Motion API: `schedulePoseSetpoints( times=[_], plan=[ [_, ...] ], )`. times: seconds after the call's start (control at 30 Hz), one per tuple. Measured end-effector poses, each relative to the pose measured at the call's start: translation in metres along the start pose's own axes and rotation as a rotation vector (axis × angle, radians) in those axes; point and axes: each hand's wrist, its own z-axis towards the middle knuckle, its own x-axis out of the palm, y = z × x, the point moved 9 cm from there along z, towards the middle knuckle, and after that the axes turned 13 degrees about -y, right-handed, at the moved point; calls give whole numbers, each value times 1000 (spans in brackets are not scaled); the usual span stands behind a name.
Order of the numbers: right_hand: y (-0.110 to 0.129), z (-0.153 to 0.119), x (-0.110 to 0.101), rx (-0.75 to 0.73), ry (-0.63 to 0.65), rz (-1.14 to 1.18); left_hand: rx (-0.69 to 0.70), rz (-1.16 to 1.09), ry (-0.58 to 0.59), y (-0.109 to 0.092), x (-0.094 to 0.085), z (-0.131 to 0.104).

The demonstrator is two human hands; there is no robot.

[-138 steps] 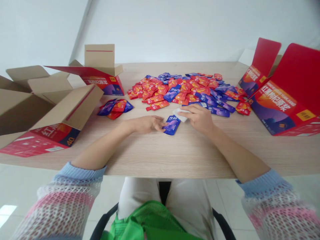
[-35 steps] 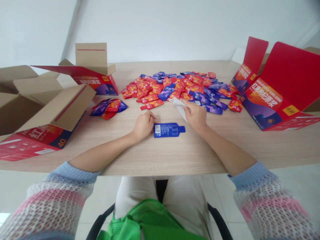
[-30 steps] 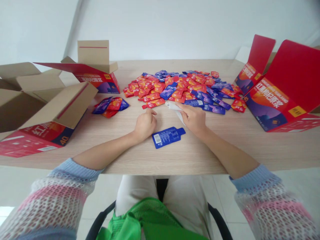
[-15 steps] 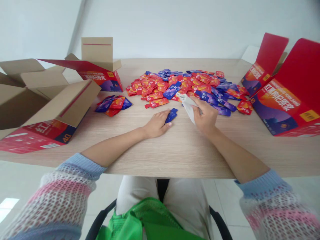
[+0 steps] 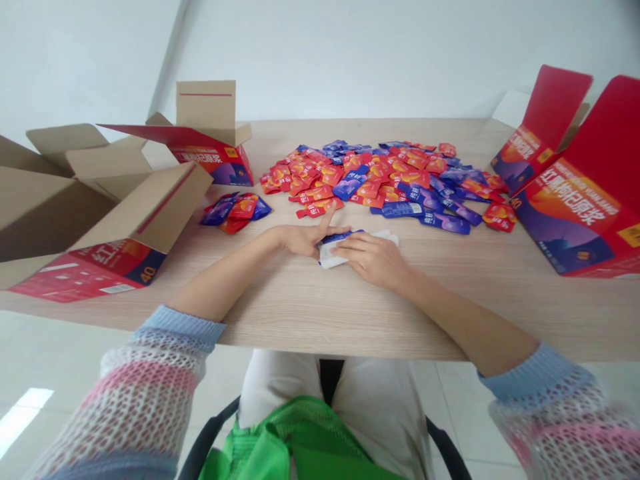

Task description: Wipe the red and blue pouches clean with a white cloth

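The pile [image 5: 385, 177] is the landmark: mixed red and blue packets. To its left lie a small heap [image 5: 237, 210] and two open boxes; more boxes stand right. Before the pile, on the table [image 5: 300, 313], is the pouch [image 5: 341, 237], blue, mostly hidden under the white cloth [image 5: 335, 255]. The right hand [image 5: 377, 260] presses the cloth down, fingers together; the left hand [image 5: 306, 239], fingers spread, touches the pouch's left end.

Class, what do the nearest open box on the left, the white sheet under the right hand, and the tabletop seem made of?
Box: cardboard; plain brown inside, printed red outside.
White sheet: matt, thin; tissue or cloth, unclear which.
Tabletop: smooth wood or wood-look laminate, with streaky grain.
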Motion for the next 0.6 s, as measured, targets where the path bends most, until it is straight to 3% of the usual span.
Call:
schedulePoseSetpoints(
  times=[0.2, 0.43, 0.5, 0.6],
  plan=[
    [-15, 0, 10, 41, 56, -96, -91, 96, -161, 11, -21, 6],
    [-65, -5, 1, 179, 56, -339, -128, 168, -213, 7, -16, -9],
    [-70, -7, -5, 173, 9, -309, -132, 192, -229, 2, -10, -14],
    [-56, -6, -23, 92, -145, -200, -100, 254, -254, -10, 0, -18]
  ],
)
